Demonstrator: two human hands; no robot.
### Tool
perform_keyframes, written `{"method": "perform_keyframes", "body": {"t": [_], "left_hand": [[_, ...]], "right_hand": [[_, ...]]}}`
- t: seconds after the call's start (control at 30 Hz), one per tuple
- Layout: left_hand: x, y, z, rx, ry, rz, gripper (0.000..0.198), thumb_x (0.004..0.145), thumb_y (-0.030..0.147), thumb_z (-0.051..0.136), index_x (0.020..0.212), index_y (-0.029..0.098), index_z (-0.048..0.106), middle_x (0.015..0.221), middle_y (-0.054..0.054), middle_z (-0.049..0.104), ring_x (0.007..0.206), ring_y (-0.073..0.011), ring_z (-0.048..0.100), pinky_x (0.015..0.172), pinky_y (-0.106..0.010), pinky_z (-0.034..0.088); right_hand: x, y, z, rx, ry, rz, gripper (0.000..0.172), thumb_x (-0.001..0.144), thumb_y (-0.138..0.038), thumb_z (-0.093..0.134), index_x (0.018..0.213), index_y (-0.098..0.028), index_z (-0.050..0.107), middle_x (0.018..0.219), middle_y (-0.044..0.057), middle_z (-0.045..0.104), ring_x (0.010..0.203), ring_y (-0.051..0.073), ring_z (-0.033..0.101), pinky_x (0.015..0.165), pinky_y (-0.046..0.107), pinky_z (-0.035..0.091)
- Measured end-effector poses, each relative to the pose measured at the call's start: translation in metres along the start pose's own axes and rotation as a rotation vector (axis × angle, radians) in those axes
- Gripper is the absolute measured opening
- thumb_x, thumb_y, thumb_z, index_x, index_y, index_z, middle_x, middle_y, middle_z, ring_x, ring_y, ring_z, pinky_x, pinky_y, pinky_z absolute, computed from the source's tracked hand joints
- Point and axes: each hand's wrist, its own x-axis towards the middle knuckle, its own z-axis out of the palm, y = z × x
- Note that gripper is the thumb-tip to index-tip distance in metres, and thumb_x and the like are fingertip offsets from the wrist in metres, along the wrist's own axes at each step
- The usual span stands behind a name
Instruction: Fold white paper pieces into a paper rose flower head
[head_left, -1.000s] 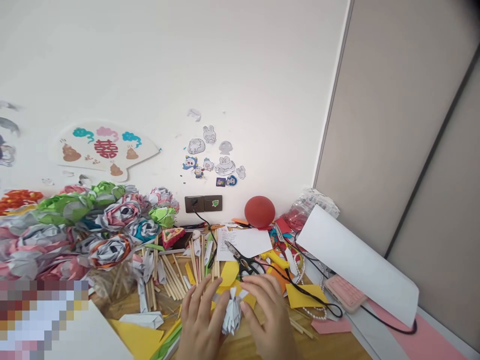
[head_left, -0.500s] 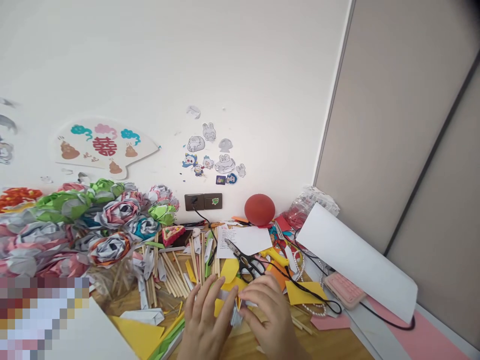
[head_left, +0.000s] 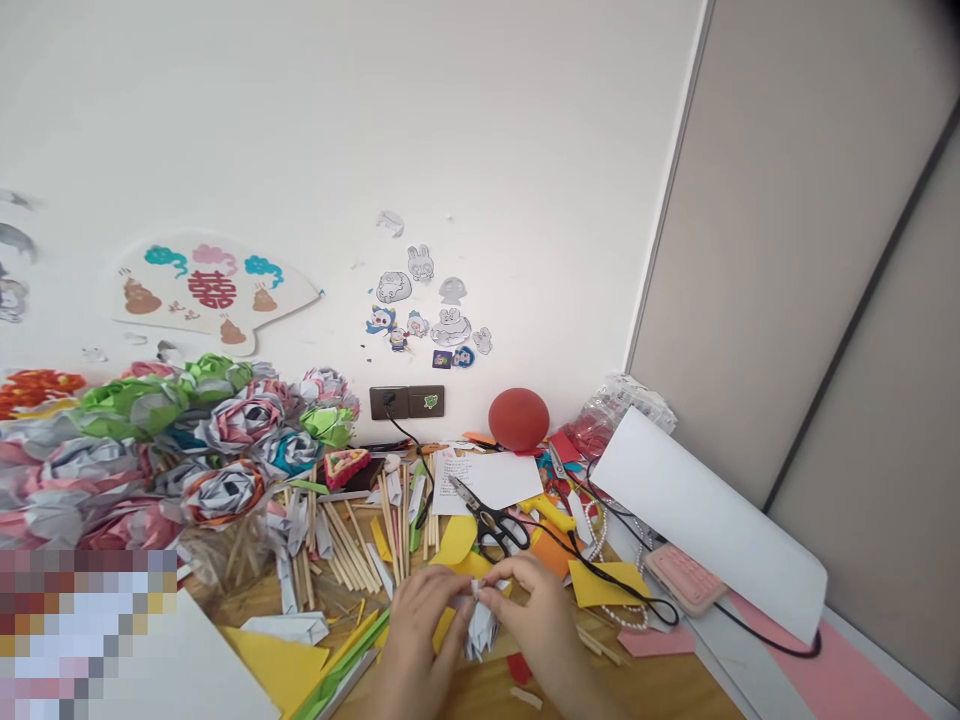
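A small folded white paper piece (head_left: pixel 481 634) hangs between my two hands over the near part of the wooden table. My left hand (head_left: pixel 429 625) pinches its upper end from the left, thumb and fingers close together. From the right, my right hand (head_left: pixel 534 615) grips the same top between thumb and forefinger. The fingertips partly hide its upper folds. Just beyond the hands lie yellow paper pieces (head_left: pixel 455 541) and black-handled scissors (head_left: pixel 491 520).
Folded paper flowers (head_left: pixel 240 425) crowd the left, with wooden sticks (head_left: pixel 349 550) beside them. A red balloon (head_left: pixel 519 419) rests by the wall. To the right are a pink calculator (head_left: pixel 685 578), a black cable (head_left: pixel 615 580) and a large white sheet (head_left: pixel 712 520).
Both hands have turned, and the fingers have closed in at the paper's top. More of the white folded piece now shows below them; the yellow bit between the fingertips is no longer visible.
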Motion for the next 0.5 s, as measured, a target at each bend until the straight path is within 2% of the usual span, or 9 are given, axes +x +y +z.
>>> {"method": "perform_keyframes", "body": {"t": [0.1,0.2,0.3,0.5], "left_hand": [[0.001,0.002,0.001,-0.084,-0.009,-0.139,0.015,0.081,0.032,0.054,0.083,0.022,0.065,0.084,-0.005,0.068,0.085,-0.0230,0.062,0.076,-0.038,0.049],[0.001,0.001,0.002,-0.140,-0.024,-0.212,0.013,0.079,0.031,0.056,0.077,0.021,0.065,0.080,-0.004,0.068,0.080,-0.0221,0.063,0.074,-0.037,0.050],[0.001,0.000,0.003,-0.153,-0.013,-0.233,0.013,0.078,0.030,0.057,0.075,0.020,0.065,0.077,-0.004,0.067,0.077,-0.0220,0.063,0.072,-0.037,0.049],[0.003,0.001,0.000,-0.131,0.031,-0.196,0.011,0.075,0.028,0.059,0.070,0.019,0.061,0.075,-0.004,0.065,0.077,-0.0225,0.061,0.072,-0.036,0.046]], "right_hand": [[0.000,0.002,0.001,-0.016,-0.029,0.054,0.007,0.065,-0.010,0.066,0.069,-0.016,0.067,0.074,0.004,0.066,0.077,0.022,0.061,0.071,0.029,0.045],[0.000,0.003,0.003,-0.037,-0.032,0.062,0.005,0.067,-0.012,0.065,0.068,-0.016,0.067,0.074,0.004,0.066,0.076,0.022,0.061,0.070,0.029,0.044],[-0.002,0.006,0.005,-0.063,-0.010,0.017,0.006,0.067,-0.011,0.065,0.067,-0.016,0.066,0.073,0.003,0.065,0.075,0.021,0.061,0.070,0.029,0.043],[-0.002,0.012,0.007,-0.072,0.015,-0.177,0.007,0.069,-0.011,0.063,0.066,-0.017,0.062,0.070,0.003,0.063,0.075,0.019,0.057,0.070,0.029,0.042]]}}
